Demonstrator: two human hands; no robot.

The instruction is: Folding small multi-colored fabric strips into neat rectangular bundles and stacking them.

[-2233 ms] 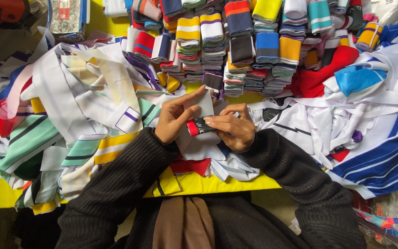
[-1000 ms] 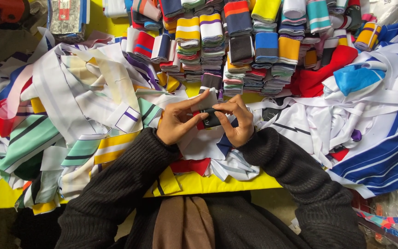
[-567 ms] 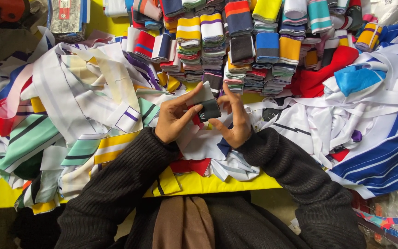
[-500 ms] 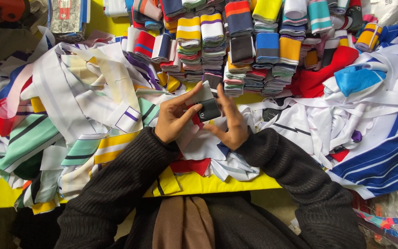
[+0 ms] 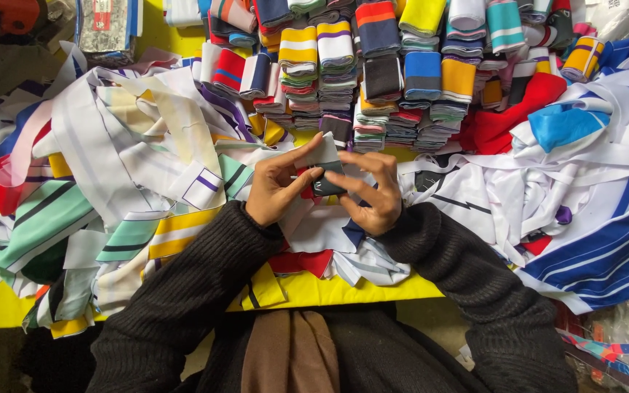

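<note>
My left hand and my right hand meet over the middle of a yellow table. Together they grip a small folded strip of ribbed knit fabric, grey and dark with a bit of red. The left thumb and forefinger pinch its left end. The right fingers press its right side. Both arms wear black knitted sleeves. Under the hands lie loose white, blue and red fabric pieces.
Stacks of folded striped knit bands in many colours fill the far side. A heap of loose striped strips covers the left. White and blue striped cloth is piled on the right, with red cloth behind it.
The hands have lifted the folded strip slightly away from me and turned it; the red end seen earlier is now mostly folded in. The piles have not moved.
</note>
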